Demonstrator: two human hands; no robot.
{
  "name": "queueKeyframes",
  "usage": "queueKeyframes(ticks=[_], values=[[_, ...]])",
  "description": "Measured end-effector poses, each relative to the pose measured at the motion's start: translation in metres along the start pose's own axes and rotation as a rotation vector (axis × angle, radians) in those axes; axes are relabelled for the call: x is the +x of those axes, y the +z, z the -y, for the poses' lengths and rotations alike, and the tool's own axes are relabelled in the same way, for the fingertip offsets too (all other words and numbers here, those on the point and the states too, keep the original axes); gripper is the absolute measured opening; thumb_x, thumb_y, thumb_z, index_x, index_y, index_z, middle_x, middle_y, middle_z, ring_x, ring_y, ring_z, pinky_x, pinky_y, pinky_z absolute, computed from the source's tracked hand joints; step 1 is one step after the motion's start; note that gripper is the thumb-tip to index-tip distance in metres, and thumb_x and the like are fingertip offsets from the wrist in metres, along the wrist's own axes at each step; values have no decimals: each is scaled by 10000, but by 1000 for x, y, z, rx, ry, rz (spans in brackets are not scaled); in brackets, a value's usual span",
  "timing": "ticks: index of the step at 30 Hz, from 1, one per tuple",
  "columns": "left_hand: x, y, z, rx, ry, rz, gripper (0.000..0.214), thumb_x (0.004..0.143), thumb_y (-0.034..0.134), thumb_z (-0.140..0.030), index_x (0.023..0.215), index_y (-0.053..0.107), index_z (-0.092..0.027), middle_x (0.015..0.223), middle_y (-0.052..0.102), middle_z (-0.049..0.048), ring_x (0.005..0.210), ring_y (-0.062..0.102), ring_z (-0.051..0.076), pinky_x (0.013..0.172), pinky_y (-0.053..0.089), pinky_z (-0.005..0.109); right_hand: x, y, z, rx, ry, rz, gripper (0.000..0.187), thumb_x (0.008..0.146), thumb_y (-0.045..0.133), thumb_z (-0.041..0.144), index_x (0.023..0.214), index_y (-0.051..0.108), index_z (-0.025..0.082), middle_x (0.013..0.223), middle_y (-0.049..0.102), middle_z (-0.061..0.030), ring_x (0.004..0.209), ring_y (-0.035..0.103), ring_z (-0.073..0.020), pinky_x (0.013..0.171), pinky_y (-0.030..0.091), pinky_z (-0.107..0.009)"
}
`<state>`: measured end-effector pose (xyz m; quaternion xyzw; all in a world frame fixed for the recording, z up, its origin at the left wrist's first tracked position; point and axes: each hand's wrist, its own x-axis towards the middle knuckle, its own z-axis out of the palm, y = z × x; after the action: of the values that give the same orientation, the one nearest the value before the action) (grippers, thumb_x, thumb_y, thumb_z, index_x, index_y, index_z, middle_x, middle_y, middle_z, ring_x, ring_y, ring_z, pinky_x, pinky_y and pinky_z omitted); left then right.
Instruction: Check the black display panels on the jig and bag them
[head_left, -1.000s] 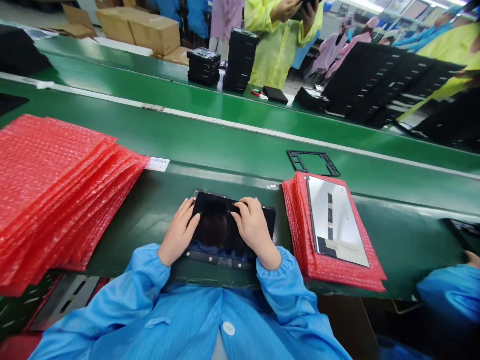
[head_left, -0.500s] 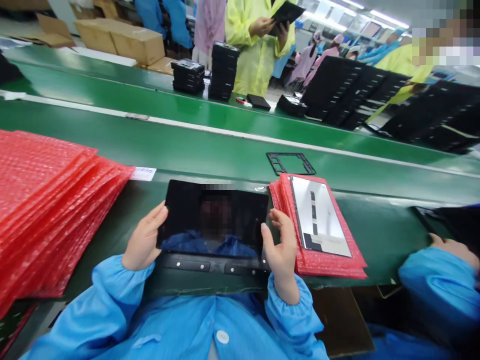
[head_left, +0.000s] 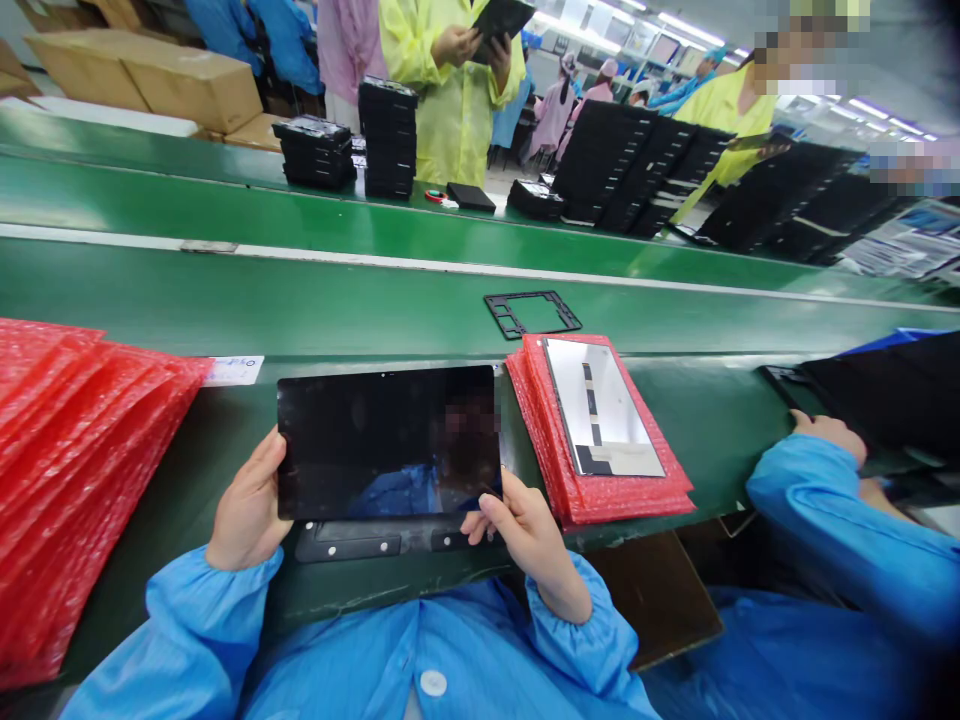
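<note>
I hold a black glossy screen panel (head_left: 386,440) up off the bench, tilted toward me, with both hands. My left hand (head_left: 247,510) grips its left edge, thumb on the front. My right hand (head_left: 525,535) grips its lower right corner. Below the panel a black fixture bar (head_left: 360,542) with screws lies on the dark green mat (head_left: 225,440). To the right lies a stack of red bubble bags (head_left: 555,470) with a silver-backed panel (head_left: 600,405) on top.
A large pile of red bubble bags (head_left: 67,470) fills the left. A black plastic frame (head_left: 532,312) lies on the green conveyor (head_left: 300,300). A co-worker's blue sleeve (head_left: 840,540) and hand are at right. Stacks of black trays (head_left: 390,140) and people stand across the belt.
The panel lay on the fixture under both hands; I have lifted it and tilted it up. My right hand slid from the right edge to the lower right corner. The view shifted right.
</note>
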<state>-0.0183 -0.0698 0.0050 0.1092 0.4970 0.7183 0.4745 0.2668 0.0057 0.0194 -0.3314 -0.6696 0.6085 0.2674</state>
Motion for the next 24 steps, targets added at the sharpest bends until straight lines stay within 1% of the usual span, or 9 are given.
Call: queueKeyframes(ticks=[5,9,11,14,16,18,20,23,24], values=[[-8,4,-5,120,-114,-23,484,814,589,-490,1274,581,-339,1201,683,1,1108,629,278,918,548,361,6,-6,-12,66,51,-56,443,950,428,481,1251,516,169,690,729,-41,556,691,-166,500,483,-250],[-20,7,-18,355,-215,81,583,643,773,-451,1197,642,-325,1122,720,26,1036,661,320,876,566,411,14,-18,-17,50,50,-60,467,957,414,464,1294,505,154,650,709,-34,581,696,-174,517,488,-253],[-26,13,-28,560,-18,58,436,580,808,-451,986,738,-308,982,755,19,952,683,334,873,563,460,17,-22,-17,-41,19,-108,489,944,458,431,1362,439,179,798,725,-53,646,708,-170,543,505,-252],[-31,28,-45,887,504,89,199,617,764,-473,756,770,-331,846,746,14,879,679,326,913,533,507,16,-25,-12,-129,-81,-225,593,912,533,381,1443,301,253,1150,658,-95,761,709,-160,616,546,-272],[-28,41,-54,1015,858,244,173,688,723,-395,855,769,-391,994,716,1,1030,625,316,993,477,493,12,-29,-8,-154,-130,-271,530,913,532,363,1405,362,259,1159,653,-89,750,700,-153,656,562,-294],[-18,53,-59,1071,1056,406,296,739,688,-307,1012,731,-414,1185,641,-16,1192,528,303,1047,429,458,5,-37,-4,-253,-158,-361,392,918,527,356,1292,504,238,1054,692,-75,726,689,-158,677,566,-310],[3,60,-63,1080,1024,349,302,766,677,-313,1063,718,-346,1172,643,4,1147,558,297,1012,455,449,-3,-52,-1,-451,-187,-534,306,916,529,362,1181,594,222,1007,704,-78,775,682,-186,707,563,-332],[54,64,-69,977,664,-17,348,722,721,-443,930,711,-164,860,706,22,875,644,282,889,520,473,-15,-82,0,-911,-182,-805,364,912,517,412,1185,603,187,1125,661,-128,1001,633,-271,854,520,-423],[73,65,-71,908,512,-59,398,689,749,-458,895,696,-122,810,701,18,844,642,278,873,526,477,-19,-93,0,-1084,-124,-856,412,909,510,439,1205,593,165,1187,626,-157,1073,597,-308,889,495,-458]])
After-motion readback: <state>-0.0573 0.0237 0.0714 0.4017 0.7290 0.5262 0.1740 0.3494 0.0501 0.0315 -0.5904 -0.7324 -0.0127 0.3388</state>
